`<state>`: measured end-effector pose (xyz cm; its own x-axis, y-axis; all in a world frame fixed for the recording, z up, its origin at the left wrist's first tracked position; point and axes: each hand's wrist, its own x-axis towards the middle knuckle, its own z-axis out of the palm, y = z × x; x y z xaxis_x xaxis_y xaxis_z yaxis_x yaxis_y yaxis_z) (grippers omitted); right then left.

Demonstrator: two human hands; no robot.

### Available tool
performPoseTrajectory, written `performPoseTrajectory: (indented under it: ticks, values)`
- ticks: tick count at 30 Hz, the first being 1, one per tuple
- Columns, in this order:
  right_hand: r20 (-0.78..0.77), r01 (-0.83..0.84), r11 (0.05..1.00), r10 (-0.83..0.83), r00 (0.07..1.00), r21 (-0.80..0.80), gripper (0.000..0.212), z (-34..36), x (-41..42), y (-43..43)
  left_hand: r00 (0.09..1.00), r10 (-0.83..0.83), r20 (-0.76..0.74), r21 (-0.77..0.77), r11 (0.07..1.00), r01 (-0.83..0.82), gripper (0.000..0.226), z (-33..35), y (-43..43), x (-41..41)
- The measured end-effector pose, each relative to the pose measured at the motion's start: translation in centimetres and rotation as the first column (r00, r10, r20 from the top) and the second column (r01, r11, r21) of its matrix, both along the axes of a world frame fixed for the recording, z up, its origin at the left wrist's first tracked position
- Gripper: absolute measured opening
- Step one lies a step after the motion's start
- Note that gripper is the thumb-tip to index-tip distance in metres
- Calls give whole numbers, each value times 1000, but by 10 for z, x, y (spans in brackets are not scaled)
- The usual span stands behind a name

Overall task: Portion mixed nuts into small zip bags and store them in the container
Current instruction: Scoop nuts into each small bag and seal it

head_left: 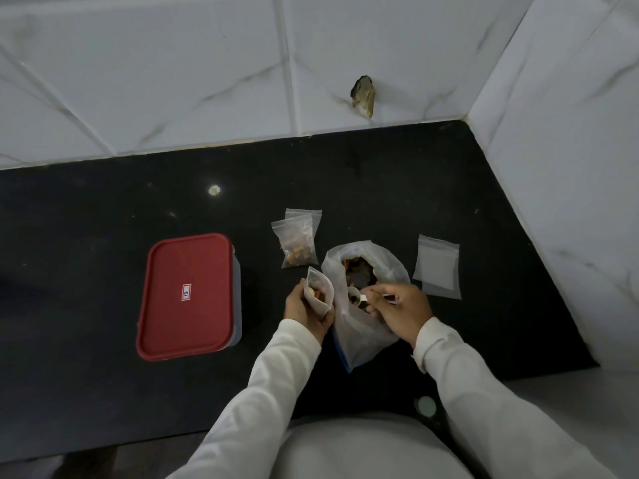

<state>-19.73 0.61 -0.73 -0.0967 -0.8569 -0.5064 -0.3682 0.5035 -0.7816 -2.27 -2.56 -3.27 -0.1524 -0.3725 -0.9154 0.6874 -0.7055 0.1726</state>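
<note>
A big clear bag of mixed nuts (pixel 363 326) stands open on the black counter (pixel 103 209). My right hand (pixel 401 312) grips a small white spoon (pixel 359 297) whose bowl is inside the big bag's mouth. My left hand (pixel 306 314) holds a small zip bag (pixel 320 292) upright and open, with a few nuts in it, just left of the big bag. Two filled small zip bags (pixel 299 242) lie behind. The container (pixel 188 295) with its red lid on sits at the left.
A short stack of empty small zip bags (pixel 437 267) lies right of the big bag. Marble-look tiled walls (pixel 207 74) close off the back and the right side of the counter. A broken hole (pixel 363 96) shows in the back wall.
</note>
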Motion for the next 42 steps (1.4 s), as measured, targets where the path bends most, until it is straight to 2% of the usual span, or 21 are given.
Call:
performPoseTrajectory:
  ticks: [7, 11, 15, 21, 23, 25, 29, 31, 34, 40, 42]
  values:
    - [163, 242, 970, -242, 956, 22, 14, 4, -15, 11, 1000, 7, -5, -52, 999, -7, 36, 6, 3, 3]
    - [236, 324, 946, -317, 918, 11, 14, 22, -18, 17, 1000, -13, -24, -96, 995, 10, 36, 7, 3, 3]
    - [321, 342, 937, -303, 897, -70, 15, 53, -9, 21, 999, -30, -26, -109, 994, 27, 39, 5, 4, 7]
    - [319, 236, 954, -170, 932, -182, 15, 78, 22, 23, 999, -25, -39, -101, 995, 21, 37, 7, 5, 11]
    - [261, 184, 951, -117, 958, -249, 15, 80, 32, 23, 999, -42, -21, -89, 995, 40, 38, 5, 5, 12]
    - [105, 81, 919, -44, 993, -385, 15, 77, 38, 24, 999, -47, 0, -71, 996, 47, 39, 5, 5, 11]
    - [-217, -177, 773, 52, 975, -609, 18, 63, 44, 26, 1000, -12, -15, -86, 996, 11, 45, 1, 7, 11]
    - [-354, -297, 698, 67, 933, -652, 22, 57, 48, 27, 999, 3, -34, -97, 995, -6, 45, 2, 8, 11]
    - [-481, -412, 607, 56, 875, -680, 25, 50, 52, 29, 997, 22, -74, -120, 992, -31, 44, 6, 8, 11]
    - [-612, -529, 495, -8, 791, -690, 31, 35, 54, 34, 994, 16, -108, -94, 995, -27, 44, 10, 6, 13]
    - [-655, -576, 402, -82, 751, -712, 22, 34, 54, 34, 994, 8, -109, -74, 997, -16, 45, 10, 5, 13]
